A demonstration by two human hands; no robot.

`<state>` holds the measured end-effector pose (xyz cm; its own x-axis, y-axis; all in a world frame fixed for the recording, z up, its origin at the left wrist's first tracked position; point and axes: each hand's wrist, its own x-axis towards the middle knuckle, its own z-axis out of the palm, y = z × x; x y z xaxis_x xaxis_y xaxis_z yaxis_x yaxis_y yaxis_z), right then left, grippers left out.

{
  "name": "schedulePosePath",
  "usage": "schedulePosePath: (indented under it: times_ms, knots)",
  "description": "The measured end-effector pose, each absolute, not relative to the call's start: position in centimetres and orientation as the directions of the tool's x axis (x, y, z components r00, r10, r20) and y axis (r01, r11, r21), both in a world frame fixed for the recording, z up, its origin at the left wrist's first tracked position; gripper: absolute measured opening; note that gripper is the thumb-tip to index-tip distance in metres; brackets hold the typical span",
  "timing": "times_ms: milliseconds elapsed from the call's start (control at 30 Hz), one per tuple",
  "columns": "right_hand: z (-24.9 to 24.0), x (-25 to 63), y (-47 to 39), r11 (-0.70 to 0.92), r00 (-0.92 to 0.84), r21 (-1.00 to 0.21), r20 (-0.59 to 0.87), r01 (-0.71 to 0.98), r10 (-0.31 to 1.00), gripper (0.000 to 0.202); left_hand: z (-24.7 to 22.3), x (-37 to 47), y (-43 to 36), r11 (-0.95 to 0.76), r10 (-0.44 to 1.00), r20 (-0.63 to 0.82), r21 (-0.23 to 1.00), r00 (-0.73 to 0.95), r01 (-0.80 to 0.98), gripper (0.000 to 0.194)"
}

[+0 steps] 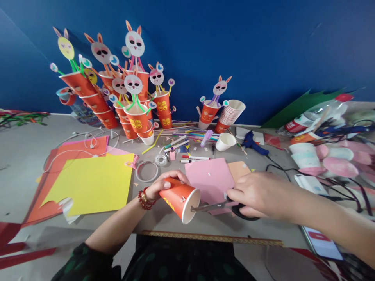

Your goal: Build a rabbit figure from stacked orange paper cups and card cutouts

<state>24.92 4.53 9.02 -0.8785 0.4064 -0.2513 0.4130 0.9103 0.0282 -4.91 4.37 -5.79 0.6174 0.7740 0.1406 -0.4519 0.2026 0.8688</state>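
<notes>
My left hand [164,183] is wrapped round a red paper cup [178,197], which lies tilted with its white bottom end or rim toward the right. Near that end a small hole shows in the cup's side. In my right hand [246,195] are scissors [215,206] with black handles; their blade tips reach the white end of the cup. Whether the tips pierce the cup or only touch it, I cannot tell. Beneath the scissors lies a sheet of pink paper [205,175], with an orange piece [238,170] beside it.
Yellow paper [96,183] lies left, near tape rolls [147,171] and markers [195,157]. Rabbit-faced cups [137,117] and stacked cups [230,115] stand along the blue wall. A blue glue gun [254,143], bottle [316,115], cables and phone [320,242] are at right.
</notes>
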Motion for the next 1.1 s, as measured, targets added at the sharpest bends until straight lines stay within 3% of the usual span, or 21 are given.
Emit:
schedulePosePath:
  times_ms: [400, 733, 1100]
  knots:
    - [8.6, 25.1, 4.5, 0.927, -0.909, 0.081, -0.182, 0.366, 0.375, 0.018, -5.8, -4.8, 4.4, 0.207, 0.776, 0.146, 0.86, 0.614, -0.466, 0.052]
    - [8.3, 25.0, 4.4, 0.907, -0.876, 0.065, -0.24, 0.415, 0.418, 0.021, -5.5, -4.8, 4.5, 0.197, 0.785, 0.141, 0.866, 0.603, -0.46, 0.051]
    - [7.2, 25.2, 4.3, 0.93, -0.935, 0.114, -0.026, 0.35, 0.355, 0.017, -5.4, -4.7, 4.6, 0.195, 0.797, 0.131, 0.869, 0.59, -0.456, 0.051]
